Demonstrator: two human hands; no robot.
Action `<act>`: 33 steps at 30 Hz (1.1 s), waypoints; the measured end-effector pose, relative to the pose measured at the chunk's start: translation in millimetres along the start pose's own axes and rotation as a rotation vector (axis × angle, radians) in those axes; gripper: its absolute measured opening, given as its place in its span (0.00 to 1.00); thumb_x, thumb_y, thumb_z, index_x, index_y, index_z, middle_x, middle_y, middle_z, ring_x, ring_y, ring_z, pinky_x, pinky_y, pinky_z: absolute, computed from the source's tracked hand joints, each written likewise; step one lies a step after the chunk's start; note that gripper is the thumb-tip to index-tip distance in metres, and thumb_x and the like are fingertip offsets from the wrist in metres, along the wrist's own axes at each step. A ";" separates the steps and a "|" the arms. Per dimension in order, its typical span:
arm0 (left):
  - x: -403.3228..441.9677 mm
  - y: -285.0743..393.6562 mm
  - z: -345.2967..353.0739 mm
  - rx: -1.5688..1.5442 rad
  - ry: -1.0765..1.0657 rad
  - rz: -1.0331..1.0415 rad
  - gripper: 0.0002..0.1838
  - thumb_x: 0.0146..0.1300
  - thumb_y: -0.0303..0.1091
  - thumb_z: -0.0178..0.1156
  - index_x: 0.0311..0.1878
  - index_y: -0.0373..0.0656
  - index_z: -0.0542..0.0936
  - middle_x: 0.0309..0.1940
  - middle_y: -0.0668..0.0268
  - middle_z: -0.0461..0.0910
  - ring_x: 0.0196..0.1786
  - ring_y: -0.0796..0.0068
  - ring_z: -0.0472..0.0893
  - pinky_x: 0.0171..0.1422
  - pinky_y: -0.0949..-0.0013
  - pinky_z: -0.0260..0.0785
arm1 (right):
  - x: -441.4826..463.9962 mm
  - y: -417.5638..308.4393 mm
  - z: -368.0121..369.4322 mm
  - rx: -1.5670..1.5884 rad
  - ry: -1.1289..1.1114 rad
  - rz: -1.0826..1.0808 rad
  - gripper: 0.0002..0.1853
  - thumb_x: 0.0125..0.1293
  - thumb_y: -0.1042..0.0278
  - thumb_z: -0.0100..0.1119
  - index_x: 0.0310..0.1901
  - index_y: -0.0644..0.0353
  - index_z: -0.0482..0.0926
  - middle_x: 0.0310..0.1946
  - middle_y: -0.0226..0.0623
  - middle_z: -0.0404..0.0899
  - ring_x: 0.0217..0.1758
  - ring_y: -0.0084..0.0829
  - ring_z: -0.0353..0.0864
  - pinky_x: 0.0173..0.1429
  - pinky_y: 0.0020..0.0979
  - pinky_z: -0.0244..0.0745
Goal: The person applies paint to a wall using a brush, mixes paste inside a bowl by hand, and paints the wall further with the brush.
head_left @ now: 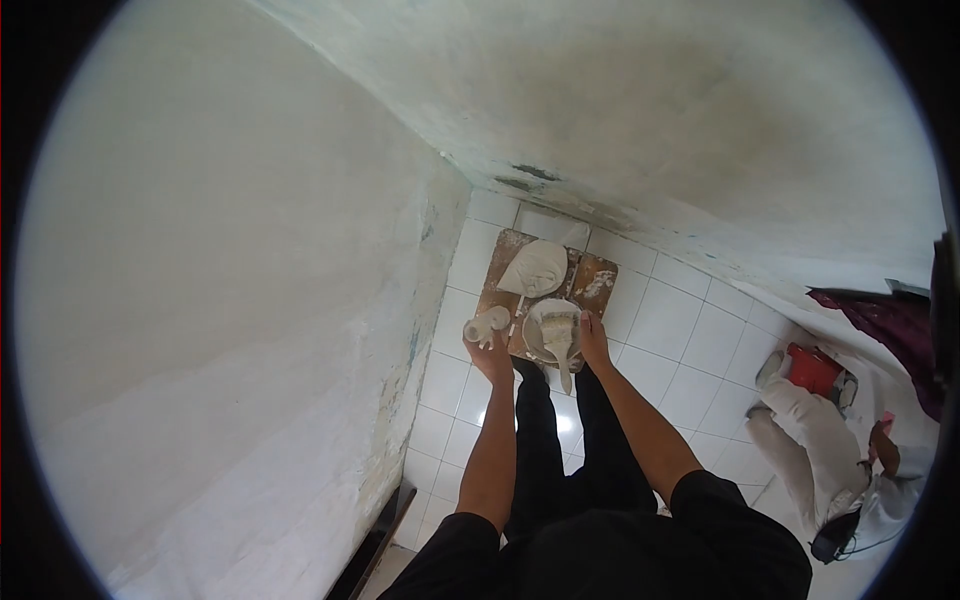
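Observation:
In my left hand (490,356) is a pale, roughly cylindrical container (487,325), possibly a plastic cup or a cut bottle, with the fingers closed around it. My right hand (594,340) grips the rim of a round bowl (534,343) coated in whitish material. A wide brush (560,332) lies across that bowl, its handle pointing toward me. Beyond the bowl, a white bag (538,268) sits on a stained wooden board (508,246), apparently a low table or stool. The bowl's contents are mostly hidden by the brush.
Patchy plastered walls (250,250) meet in a corner just beyond the board. White tiles (660,320) cover the floor. At the right, another person in light clothes (820,440) is beside a red bucket (813,370). Dark red cloth (885,335) hangs at the far right.

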State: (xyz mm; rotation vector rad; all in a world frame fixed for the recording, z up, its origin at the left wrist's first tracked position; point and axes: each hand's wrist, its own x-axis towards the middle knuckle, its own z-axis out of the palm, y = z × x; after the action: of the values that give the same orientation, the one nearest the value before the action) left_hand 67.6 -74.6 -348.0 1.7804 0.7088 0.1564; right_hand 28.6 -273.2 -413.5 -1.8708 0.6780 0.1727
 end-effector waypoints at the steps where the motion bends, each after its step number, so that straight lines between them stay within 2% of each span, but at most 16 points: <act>1: 3.1 -1.4 -2.4 -0.031 0.023 -0.018 0.27 0.64 0.30 0.66 0.63 0.34 0.67 0.57 0.52 0.72 0.61 0.59 0.74 0.60 0.54 0.73 | -1.9 -2.4 0.7 0.014 0.046 -0.012 0.28 0.77 0.49 0.41 0.58 0.70 0.73 0.50 0.58 0.78 0.57 0.55 0.76 0.62 0.43 0.68; 6: 6.4 1.5 -11.5 -0.081 0.022 -0.025 0.25 0.65 0.32 0.66 0.61 0.34 0.69 0.56 0.53 0.73 0.60 0.62 0.74 0.58 0.57 0.76 | -3.8 -11.0 -0.4 0.009 0.034 0.015 0.27 0.77 0.49 0.42 0.57 0.70 0.73 0.50 0.59 0.78 0.56 0.55 0.76 0.61 0.43 0.68; 12: 1.5 5.9 -14.9 0.032 -0.009 -0.002 0.27 0.64 0.28 0.66 0.63 0.36 0.68 0.57 0.55 0.74 0.61 0.62 0.75 0.59 0.58 0.75 | 1.9 6.8 3.5 -0.003 0.017 0.028 0.27 0.76 0.49 0.42 0.58 0.69 0.73 0.51 0.59 0.77 0.57 0.55 0.74 0.63 0.45 0.67; 15: 0.9 0.4 -17.4 0.062 -0.075 0.085 0.30 0.58 0.27 0.67 0.63 0.37 0.67 0.58 0.52 0.73 0.61 0.57 0.75 0.57 0.58 0.74 | 3.1 13.9 5.7 -0.026 0.004 0.040 0.28 0.76 0.49 0.42 0.60 0.69 0.71 0.53 0.59 0.75 0.60 0.56 0.72 0.65 0.46 0.65; 17: 2.6 -6.7 -18.3 0.173 -0.150 0.192 0.32 0.55 0.25 0.67 0.64 0.36 0.67 0.57 0.50 0.72 0.61 0.49 0.74 0.61 0.54 0.70 | 2.5 11.0 3.0 -0.044 0.031 0.021 0.28 0.76 0.49 0.42 0.62 0.68 0.70 0.55 0.60 0.74 0.61 0.56 0.70 0.67 0.47 0.64; 18: 2.5 -10.6 -17.5 0.171 -0.149 0.190 0.32 0.55 0.25 0.67 0.64 0.36 0.67 0.57 0.50 0.72 0.61 0.49 0.74 0.61 0.54 0.70 | 1.8 9.9 1.5 -0.064 0.044 0.016 0.28 0.76 0.50 0.43 0.63 0.68 0.69 0.56 0.61 0.73 0.62 0.57 0.69 0.68 0.47 0.63; 20: 1.8 -15.0 -19.3 0.271 -0.149 0.305 0.33 0.53 0.25 0.66 0.63 0.35 0.66 0.56 0.46 0.72 0.60 0.42 0.71 0.64 0.49 0.65 | -2.5 -4.7 -0.8 -0.082 0.052 0.009 0.28 0.76 0.50 0.43 0.64 0.68 0.68 0.57 0.62 0.71 0.62 0.57 0.68 0.68 0.47 0.62; 23: -0.2 -6.0 -20.6 0.330 -0.167 0.306 0.33 0.53 0.26 0.66 0.63 0.34 0.66 0.56 0.45 0.71 0.60 0.39 0.70 0.65 0.46 0.63 | -6.3 -12.1 -3.4 -0.076 0.086 0.063 0.27 0.77 0.51 0.43 0.64 0.68 0.68 0.58 0.63 0.70 0.63 0.58 0.68 0.69 0.47 0.62; 27: -4.3 6.6 -24.7 0.377 -0.242 0.288 0.36 0.52 0.28 0.68 0.64 0.35 0.65 0.56 0.45 0.70 0.61 0.39 0.70 0.64 0.47 0.64 | -10.8 -9.0 -4.1 -0.102 0.121 0.008 0.27 0.77 0.51 0.43 0.64 0.68 0.68 0.58 0.63 0.70 0.62 0.57 0.68 0.68 0.47 0.63; 33: -23.1 48.0 -29.6 0.356 -0.464 0.307 0.35 0.47 0.33 0.73 0.61 0.42 0.72 0.57 0.46 0.69 0.60 0.43 0.72 0.60 0.47 0.67 | -24.5 0.7 -7.9 -0.043 0.066 0.129 0.28 0.77 0.49 0.42 0.63 0.67 0.69 0.58 0.63 0.70 0.62 0.58 0.68 0.68 0.48 0.63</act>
State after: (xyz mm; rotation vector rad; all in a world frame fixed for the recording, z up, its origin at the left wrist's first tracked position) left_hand 54.0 -70.2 -288.7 2.1561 0.1293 -0.1880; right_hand 6.5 -271.3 -400.5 -1.8808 0.8469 0.2112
